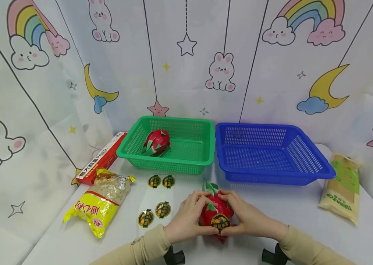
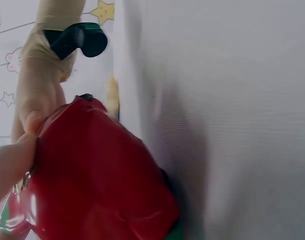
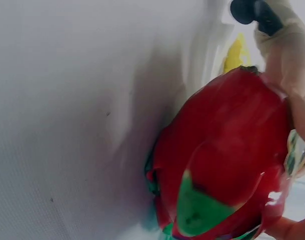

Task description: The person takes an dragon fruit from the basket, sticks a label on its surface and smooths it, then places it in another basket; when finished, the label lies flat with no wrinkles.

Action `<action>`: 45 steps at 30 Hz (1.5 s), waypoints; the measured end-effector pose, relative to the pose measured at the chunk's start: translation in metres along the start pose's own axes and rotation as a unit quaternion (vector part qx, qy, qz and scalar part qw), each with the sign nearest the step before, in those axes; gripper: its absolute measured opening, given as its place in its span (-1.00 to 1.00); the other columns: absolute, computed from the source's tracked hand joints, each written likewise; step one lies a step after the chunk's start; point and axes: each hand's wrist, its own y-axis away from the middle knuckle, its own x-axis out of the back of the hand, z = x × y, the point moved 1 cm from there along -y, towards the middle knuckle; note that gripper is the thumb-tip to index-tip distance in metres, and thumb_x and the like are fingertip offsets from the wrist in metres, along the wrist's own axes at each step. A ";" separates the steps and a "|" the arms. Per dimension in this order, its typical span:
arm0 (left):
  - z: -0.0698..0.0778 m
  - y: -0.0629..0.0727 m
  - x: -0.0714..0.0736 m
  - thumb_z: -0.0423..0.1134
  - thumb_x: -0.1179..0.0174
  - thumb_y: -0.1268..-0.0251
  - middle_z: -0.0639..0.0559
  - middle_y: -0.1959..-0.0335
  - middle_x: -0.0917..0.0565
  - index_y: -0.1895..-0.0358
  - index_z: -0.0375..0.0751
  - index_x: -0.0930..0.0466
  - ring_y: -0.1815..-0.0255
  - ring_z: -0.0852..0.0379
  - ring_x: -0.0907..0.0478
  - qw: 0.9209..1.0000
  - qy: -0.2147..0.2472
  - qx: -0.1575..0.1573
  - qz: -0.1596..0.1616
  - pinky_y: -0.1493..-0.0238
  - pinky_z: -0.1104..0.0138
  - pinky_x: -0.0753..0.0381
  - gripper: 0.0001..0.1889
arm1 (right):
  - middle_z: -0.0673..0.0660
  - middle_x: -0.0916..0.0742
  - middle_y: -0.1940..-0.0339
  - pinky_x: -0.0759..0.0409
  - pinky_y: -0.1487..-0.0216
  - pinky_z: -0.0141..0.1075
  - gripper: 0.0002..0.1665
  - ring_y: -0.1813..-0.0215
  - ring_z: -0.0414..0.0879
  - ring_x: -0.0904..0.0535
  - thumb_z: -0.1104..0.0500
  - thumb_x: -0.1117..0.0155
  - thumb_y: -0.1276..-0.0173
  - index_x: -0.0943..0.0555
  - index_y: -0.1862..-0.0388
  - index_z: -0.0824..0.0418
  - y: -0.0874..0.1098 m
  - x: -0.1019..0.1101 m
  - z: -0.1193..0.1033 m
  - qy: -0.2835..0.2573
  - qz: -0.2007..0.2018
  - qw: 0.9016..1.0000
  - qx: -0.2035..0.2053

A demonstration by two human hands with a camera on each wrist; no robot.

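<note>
Both hands hold a red dragon fruit (image 1: 222,207) with green leafy tips at the front middle of the table. My left hand (image 1: 189,217) grips its left side and my right hand (image 1: 247,218) its right side, with fingers curled over the top. A round black-and-gold sticker (image 1: 220,221) is on the side facing me, and both thumbs press at its lower edge. The left wrist view shows the fruit's (image 2: 100,175) smooth red skin up close. In the right wrist view, a green scale shows on the fruit (image 3: 227,135).
A green basket (image 1: 164,163) holds another dragon fruit (image 1: 157,142). Beside it stands a blue basket (image 1: 272,176). Several stickers lie on a clear backing sheet (image 1: 150,200) left of the hands. A yellow snack bag (image 1: 102,202), red pasta box (image 1: 102,158) and beige bag (image 1: 342,187) lie at the sides.
</note>
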 end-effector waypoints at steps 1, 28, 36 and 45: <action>-0.001 0.000 0.001 0.18 -0.30 0.02 0.09 -0.32 -0.20 -0.01 0.05 -0.34 -0.25 0.07 -0.24 1.000 -0.002 0.002 -0.003 -0.11 -0.02 -0.33 -0.44 | 0.33 -0.28 -0.33 -0.55 0.18 -0.44 -0.06 -0.06 -0.07 -0.44 -0.22 -0.32 -0.10 -0.21 -0.28 0.29 0.000 0.001 0.000 -0.006 -0.004 1.000 0.008; 0.001 0.004 0.000 0.05 -0.29 -0.08 -0.02 -0.35 -0.15 -0.19 0.18 -0.35 -0.02 0.10 -0.28 0.998 -0.037 -0.042 0.022 0.18 0.35 -0.33 -0.44 | 0.32 -0.47 -0.07 -0.60 0.25 -0.19 0.16 0.10 -0.01 -0.52 -0.31 -0.43 0.12 -0.20 -0.31 0.29 -0.021 -0.002 -0.025 -0.020 -0.007 0.988 -0.152; -0.002 0.003 0.006 -0.18 -0.37 -0.01 -0.05 -0.31 -0.20 -0.23 0.06 -0.31 -0.14 0.08 -0.26 0.999 0.027 -0.032 0.017 -0.10 0.18 -0.40 -0.34 | 0.38 -0.45 -0.08 -0.63 0.34 -0.18 0.10 0.16 0.03 -0.56 -0.22 -0.49 0.16 -0.26 -0.31 0.19 -0.024 -0.002 -0.023 -0.005 -0.025 0.989 -0.148; -0.004 0.002 0.014 -0.26 -0.37 0.04 0.00 -0.20 -0.33 -0.25 -0.05 -0.28 -0.20 0.06 -0.24 1.000 0.027 -0.008 -0.002 -0.17 0.13 -0.35 -0.30 | 0.21 -0.48 -0.07 -0.62 0.34 -0.24 -0.02 0.16 -0.04 -0.57 -0.15 -0.53 0.22 -0.40 -0.23 0.09 -0.025 0.006 -0.020 0.033 -0.077 0.992 -0.098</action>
